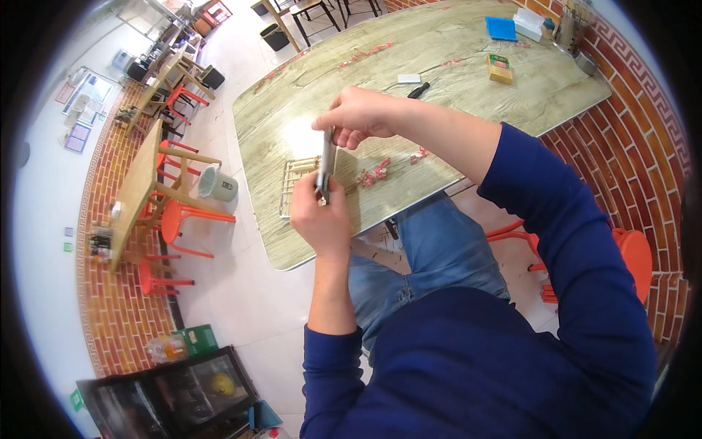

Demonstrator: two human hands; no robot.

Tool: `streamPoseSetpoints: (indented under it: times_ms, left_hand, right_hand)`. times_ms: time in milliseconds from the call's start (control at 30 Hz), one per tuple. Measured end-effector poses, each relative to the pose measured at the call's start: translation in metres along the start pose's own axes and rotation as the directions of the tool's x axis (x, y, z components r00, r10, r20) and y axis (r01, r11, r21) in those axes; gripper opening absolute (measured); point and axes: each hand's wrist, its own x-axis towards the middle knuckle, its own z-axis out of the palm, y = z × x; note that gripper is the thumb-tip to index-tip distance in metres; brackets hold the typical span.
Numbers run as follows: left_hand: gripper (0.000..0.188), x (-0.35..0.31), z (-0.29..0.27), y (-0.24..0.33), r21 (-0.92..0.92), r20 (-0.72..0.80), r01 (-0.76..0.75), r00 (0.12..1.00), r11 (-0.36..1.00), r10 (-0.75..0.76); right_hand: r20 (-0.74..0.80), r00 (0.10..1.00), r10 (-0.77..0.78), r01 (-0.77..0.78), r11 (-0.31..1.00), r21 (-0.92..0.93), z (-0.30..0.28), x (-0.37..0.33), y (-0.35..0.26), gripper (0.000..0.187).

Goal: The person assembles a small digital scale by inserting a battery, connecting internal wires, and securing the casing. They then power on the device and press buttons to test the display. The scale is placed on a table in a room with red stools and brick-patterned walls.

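Both my hands hold a thin, flat silver-grey piece (325, 162) over the left part of the table, tipped up so mostly its narrow edge shows. I cannot tell its kind. My left hand (320, 218) grips the near end, fingers closed round it. At the far end, my right hand (360, 115) pinches it between thumb and curled fingers. Just left of it, partly covered by my left hand, a small pale frame with wooden-looking bars (292, 174) lies on the table. A black-handled tool (419, 91) and a small white block (409, 79) lie beyond my right forearm.
The wood-patterned table (431, 139) has red floral print. A yellow-green box (500, 69), a blue item (502, 28) and a utensil holder (570, 33) stand at the far right by the brick wall. Red stools (183, 219) and a grey bin (218, 183) stand left.
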Motion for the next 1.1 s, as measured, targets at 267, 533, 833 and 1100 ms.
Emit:
streamPoseSetpoints:
  times_ms: [267,533,833,1100]
  left_hand:
    - [0.021,0.0,-0.024,-0.024,-0.742,0.153,0.488,0.791,0.46,-0.593]
    - [0.026,0.0,-0.013,-0.005,-0.86,0.285,0.49,0.691,0.141,-0.665]
    - [0.036,0.016,-0.002,-0.007,-0.627,0.478,0.702,0.689,0.337,-0.545]
    - [0.035,0.105,0.011,-0.057,-0.415,0.595,0.79,0.611,0.452,-0.522]
  right_hand:
    - [-0.065,0.971,-0.23,0.219,0.965,-0.144,0.004,-0.005,0.028,0.044]
    - [0.045,0.992,-0.116,0.095,0.942,0.32,0.02,-0.014,0.065,0.046]
    - [-0.013,0.979,-0.204,0.192,0.895,0.402,0.002,0.003,0.076,0.056]
    - [0.068,0.979,-0.19,0.168,0.954,0.25,-0.031,0.024,0.068,0.063]
